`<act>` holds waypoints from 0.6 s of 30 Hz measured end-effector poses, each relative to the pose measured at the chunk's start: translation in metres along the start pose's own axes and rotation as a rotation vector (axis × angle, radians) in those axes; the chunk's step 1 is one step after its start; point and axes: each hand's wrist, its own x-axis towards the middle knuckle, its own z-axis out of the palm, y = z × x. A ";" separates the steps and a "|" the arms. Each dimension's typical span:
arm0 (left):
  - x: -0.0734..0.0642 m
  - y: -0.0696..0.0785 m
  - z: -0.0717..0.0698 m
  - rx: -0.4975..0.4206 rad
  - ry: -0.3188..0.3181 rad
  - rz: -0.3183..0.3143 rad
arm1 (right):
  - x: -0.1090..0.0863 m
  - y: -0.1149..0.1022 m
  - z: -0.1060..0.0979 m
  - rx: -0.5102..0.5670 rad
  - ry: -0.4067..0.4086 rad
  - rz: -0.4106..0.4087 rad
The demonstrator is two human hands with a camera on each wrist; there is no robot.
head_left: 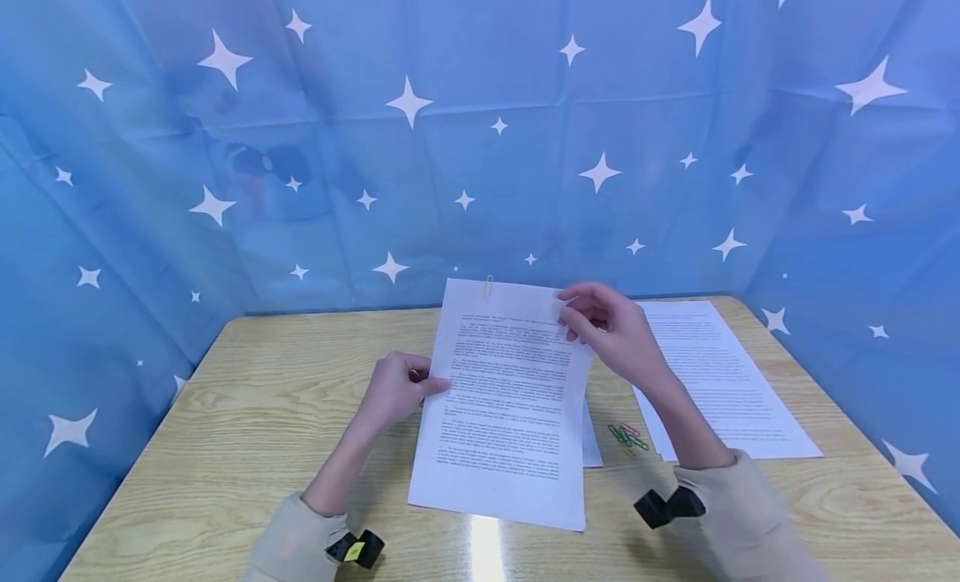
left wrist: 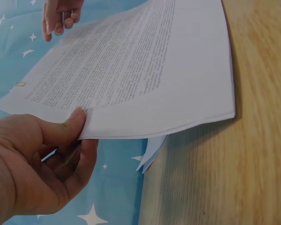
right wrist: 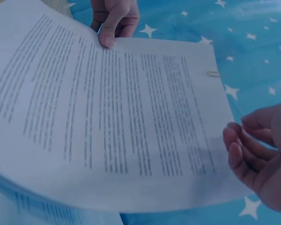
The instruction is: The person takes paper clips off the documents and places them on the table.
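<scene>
My left hand point(head_left: 397, 386) pinches a clipped stack of printed paper point(head_left: 510, 398) by its left edge. The thumb point(left wrist: 77, 123) lies on the top sheet, with the curled fingers beneath. At the stack's top edge sits a pale yellowish paper clip point(head_left: 488, 287), also visible in the right wrist view. My right hand point(head_left: 607, 323) hovers by the upper right corner, its fingers loosely bent. In the right wrist view no paper shows between those fingers point(right wrist: 234, 154). The stack is raised off the table, tilted, its lower part sagging slightly.
Several loose paper clips point(head_left: 628, 436), green and pink, lie on the wooden table point(head_left: 300, 415) right of the stack. Another printed sheet or pile point(head_left: 712, 382) lies at the right. More paper point(head_left: 592, 440) peeks out beneath the held stack. A blue star-patterned curtain point(head_left: 480, 173) hangs behind.
</scene>
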 end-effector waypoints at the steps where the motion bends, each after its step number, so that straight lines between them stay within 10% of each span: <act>1: 0.000 0.000 0.000 0.001 0.000 0.003 | 0.002 -0.002 0.002 0.011 -0.001 0.000; 18: 0.000 0.000 0.003 0.027 -0.006 0.017 | 0.026 -0.023 0.038 0.089 -0.046 -0.049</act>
